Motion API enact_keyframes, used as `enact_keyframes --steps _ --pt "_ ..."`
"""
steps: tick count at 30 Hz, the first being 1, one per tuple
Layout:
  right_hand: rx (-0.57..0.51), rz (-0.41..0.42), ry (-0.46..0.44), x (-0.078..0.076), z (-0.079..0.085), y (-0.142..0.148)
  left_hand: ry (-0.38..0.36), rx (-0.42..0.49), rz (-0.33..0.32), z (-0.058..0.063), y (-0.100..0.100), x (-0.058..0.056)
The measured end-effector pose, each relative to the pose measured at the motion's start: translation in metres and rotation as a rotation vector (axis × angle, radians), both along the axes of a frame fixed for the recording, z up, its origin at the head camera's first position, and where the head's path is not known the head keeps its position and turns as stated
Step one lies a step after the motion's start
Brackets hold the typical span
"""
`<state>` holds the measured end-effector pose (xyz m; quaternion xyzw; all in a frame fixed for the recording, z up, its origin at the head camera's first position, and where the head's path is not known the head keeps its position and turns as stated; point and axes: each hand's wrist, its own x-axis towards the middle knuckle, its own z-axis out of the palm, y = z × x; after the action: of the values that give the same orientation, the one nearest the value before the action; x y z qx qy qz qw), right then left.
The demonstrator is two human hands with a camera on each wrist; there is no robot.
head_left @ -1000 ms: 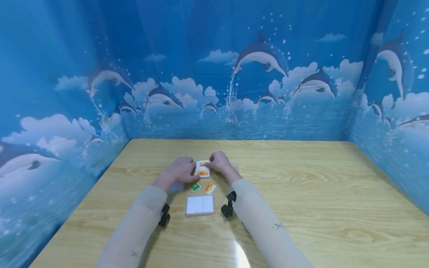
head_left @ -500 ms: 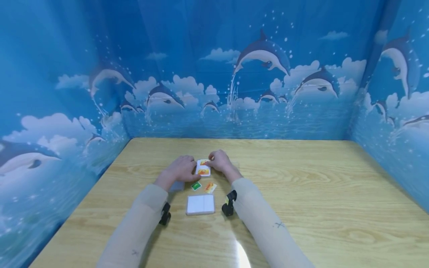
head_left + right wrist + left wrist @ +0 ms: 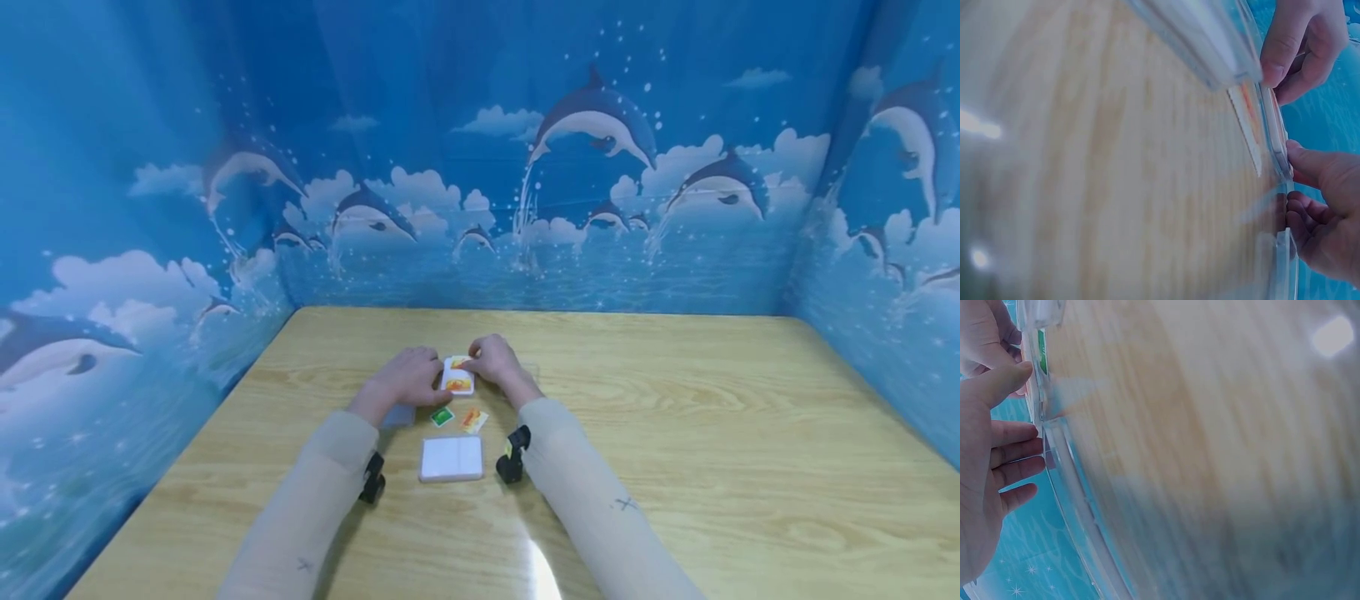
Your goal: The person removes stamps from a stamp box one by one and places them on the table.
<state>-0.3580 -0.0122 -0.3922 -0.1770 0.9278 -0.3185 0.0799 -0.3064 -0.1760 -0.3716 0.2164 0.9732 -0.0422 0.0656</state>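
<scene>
A white rectangular case [image 3: 467, 376] lies between my two hands in the head view, bearing orange pictures on its face. My left hand [image 3: 408, 377] holds the case from the left, thumb along its near edge and fingers at its left side. In the left wrist view the left thumb [image 3: 1021, 370] meets the case edge while the other fingers extend beside it. My right hand [image 3: 497, 362] pinches a small orange stamp [image 3: 459, 364] at the case's far end. Nearer me lie a green stamp [image 3: 442, 417] and a loose orange stamp [image 3: 474, 420], whose toothed edge shows in the right wrist view.
A second white case [image 3: 452, 459] with a clear border lies close to me. One clear plastic piece [image 3: 401, 416] sits partly under the left hand, another [image 3: 531, 372] just past the right wrist. Dolphin-printed curtains [image 3: 420, 267] surround the wooden table [image 3: 675, 433].
</scene>
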Motion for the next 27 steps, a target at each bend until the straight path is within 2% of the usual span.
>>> enact_keyframes --steps 12,22,27 --pt "-0.007 0.007 0.002 -0.0001 0.0004 0.0008 -0.001 -0.005 0.006 -0.0002 0.0026 -0.0001" --pt "-0.020 -0.033 0.048 -0.0009 -0.0024 -0.0007 -0.003 -0.031 0.009 0.0004 0.0027 0.0009" --pt "-0.061 -0.053 0.033 -0.0011 -0.0029 0.0000 -0.005 -0.026 0.009 0.0005 0.0019 0.0013"
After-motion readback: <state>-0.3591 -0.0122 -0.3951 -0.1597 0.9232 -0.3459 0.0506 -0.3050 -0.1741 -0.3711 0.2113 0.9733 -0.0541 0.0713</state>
